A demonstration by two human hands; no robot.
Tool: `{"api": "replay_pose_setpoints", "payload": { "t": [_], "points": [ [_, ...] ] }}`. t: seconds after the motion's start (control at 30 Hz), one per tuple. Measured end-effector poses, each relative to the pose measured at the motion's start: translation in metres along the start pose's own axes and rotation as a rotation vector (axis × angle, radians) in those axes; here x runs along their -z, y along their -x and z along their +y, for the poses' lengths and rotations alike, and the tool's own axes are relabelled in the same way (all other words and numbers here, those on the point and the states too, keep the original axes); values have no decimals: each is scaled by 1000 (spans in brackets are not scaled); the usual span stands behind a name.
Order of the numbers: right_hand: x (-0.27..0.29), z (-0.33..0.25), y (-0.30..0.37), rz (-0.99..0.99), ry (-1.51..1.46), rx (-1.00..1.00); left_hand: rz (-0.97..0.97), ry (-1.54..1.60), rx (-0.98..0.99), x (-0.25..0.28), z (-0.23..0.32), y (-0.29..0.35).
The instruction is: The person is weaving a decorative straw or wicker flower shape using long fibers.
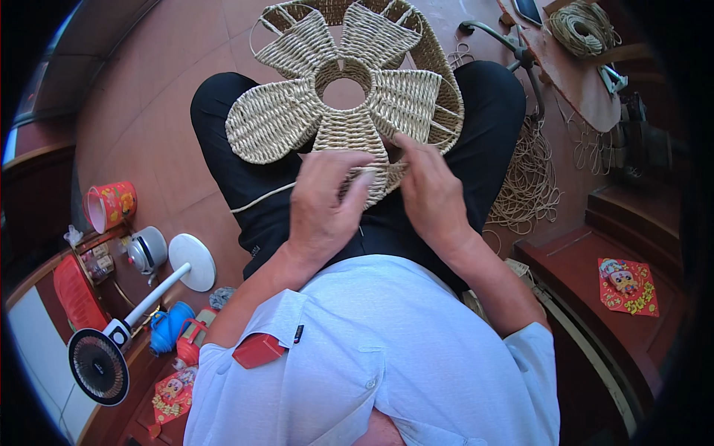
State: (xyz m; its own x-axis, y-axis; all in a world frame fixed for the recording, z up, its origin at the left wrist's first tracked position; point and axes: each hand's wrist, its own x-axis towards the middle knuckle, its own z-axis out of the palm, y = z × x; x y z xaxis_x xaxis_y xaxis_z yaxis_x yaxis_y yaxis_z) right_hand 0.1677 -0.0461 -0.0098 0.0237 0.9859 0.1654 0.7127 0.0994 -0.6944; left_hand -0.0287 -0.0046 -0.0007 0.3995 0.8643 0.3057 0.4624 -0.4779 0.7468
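Observation:
A flower-shaped piece of woven straw rope [275, 115], with a round hole in its middle, lies across my lap. Several petals are fully woven, and bare wire frame shows at the far left and right edges. My left hand [323, 204] is over the near petal, slightly blurred, with a gap between its thumb and curled fingers. From beneath that hand a pale cord [264, 197] runs out to the left across my thigh. My right hand [435, 186] grips the right side of the near petal, its fingertips partly hidden behind the weave.
A heap of loose straw cord [524, 178] lies on the floor at right, below a wooden bench [573, 82] carrying a coiled rope [582, 28]. At left stand a fan [99, 366], a rice cooker [147, 249], a red bucket [111, 206] and a blue jug [171, 327].

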Motion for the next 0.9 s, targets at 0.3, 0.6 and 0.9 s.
{"api": "replay_pose_setpoints", "payload": {
  "t": [0.3,0.6,0.9],
  "points": [
    [31,8,14,-65,-866,-541,155,83,274,43,-6,15],
    [119,61,19,280,-1417,-585,-70,-114,-94,-1,4,7],
    [389,256,71,640,-1228,-699,-133,-321,-310,-61,5,-15]
  ]
}}
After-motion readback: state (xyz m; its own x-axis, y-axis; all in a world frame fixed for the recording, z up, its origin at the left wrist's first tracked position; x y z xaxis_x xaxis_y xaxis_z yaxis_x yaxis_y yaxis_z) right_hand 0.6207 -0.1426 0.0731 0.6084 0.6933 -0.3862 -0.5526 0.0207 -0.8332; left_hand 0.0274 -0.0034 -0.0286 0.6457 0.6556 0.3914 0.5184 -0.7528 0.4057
